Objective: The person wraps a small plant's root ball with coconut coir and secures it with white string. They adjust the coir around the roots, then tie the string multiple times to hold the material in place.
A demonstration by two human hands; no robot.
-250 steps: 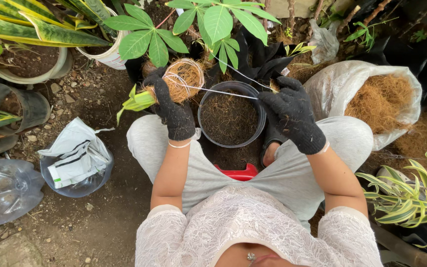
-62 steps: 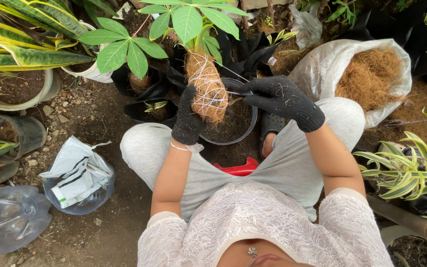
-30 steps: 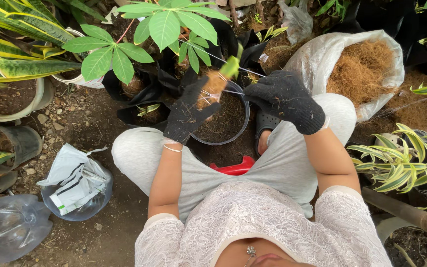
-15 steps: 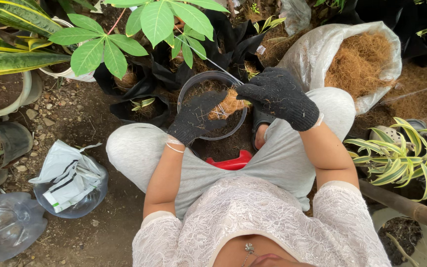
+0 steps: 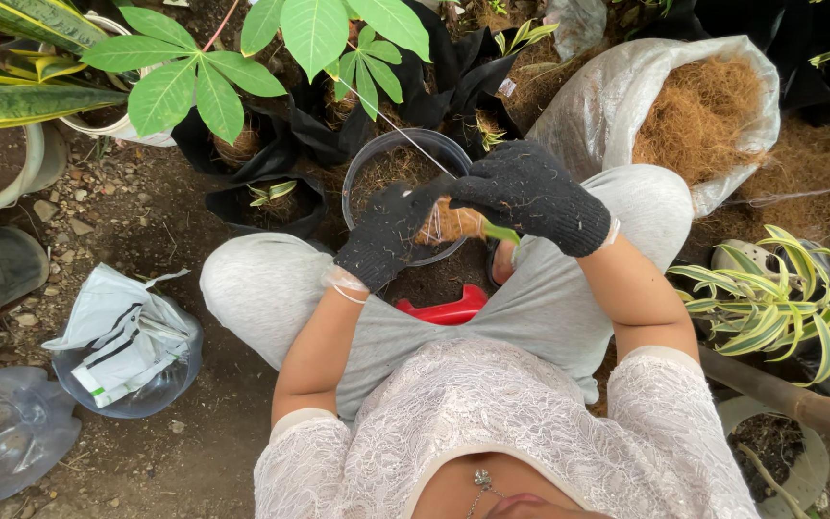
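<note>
I sit on a low red stool [image 5: 449, 310] with a black plastic pot [image 5: 369, 161] of dark soil between my knees. Both hands wear black knit gloves. My left hand [image 5: 383, 235] and my right hand [image 5: 528, 192] together grip a small plant's root ball [image 5: 449, 223], wrapped in brown coconut fibre, over the pot's near rim. A green stem bit [image 5: 501, 233] pokes out below my right hand. A thin white string [image 5: 398, 125] runs from the hands across the pot toward the back.
A white sack of coconut fibre [image 5: 698, 111] lies open at right. Black nursery bags with seedlings [image 5: 266, 187] and a broad-leaved plant [image 5: 194, 72] crowd the back. Clear bags [image 5: 127, 341] lie on the dirt at left; a striped plant [image 5: 770, 298] stands right.
The fibre-wrapped plant, earlier held upright above the pot, has been tipped down and brought to the pot's near rim. Both hands have closed in around it.
</note>
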